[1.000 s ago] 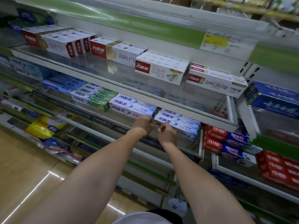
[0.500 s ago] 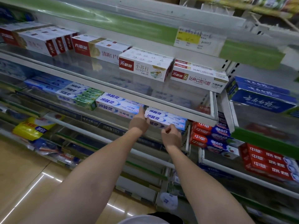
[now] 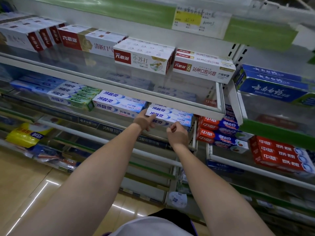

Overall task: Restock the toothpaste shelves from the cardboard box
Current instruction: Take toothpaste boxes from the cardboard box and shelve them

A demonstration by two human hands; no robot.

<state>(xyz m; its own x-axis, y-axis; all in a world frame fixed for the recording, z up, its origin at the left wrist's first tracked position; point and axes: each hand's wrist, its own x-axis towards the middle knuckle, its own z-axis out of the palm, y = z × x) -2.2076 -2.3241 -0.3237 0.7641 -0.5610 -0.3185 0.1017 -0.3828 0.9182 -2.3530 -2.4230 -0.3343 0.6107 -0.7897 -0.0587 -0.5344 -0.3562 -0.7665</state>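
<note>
A stack of white-and-blue toothpaste boxes (image 3: 172,114) lies on the middle shelf, under the glass-fronted upper shelf (image 3: 119,86). My left hand (image 3: 144,121) grips the left end of the front box, thumb on the end face and index finger along the front. My right hand (image 3: 177,133) sits at the stack's right front with its fingers curled, its knuckles against the front box and nothing held. The cardboard box is out of view.
More white-and-blue boxes (image 3: 117,104) lie just left of the stack. Red toothpaste boxes (image 3: 219,132) fill the shelf to the right and blue ones (image 3: 272,89) sit above them. White-and-red boxes (image 3: 144,60) line the upper shelf. A yellow bag (image 3: 25,135) lies low on the left.
My left hand has shifted right from the gap between the stacks onto the left end of the right stack. My right hand has stayed curled at the stack's front.
</note>
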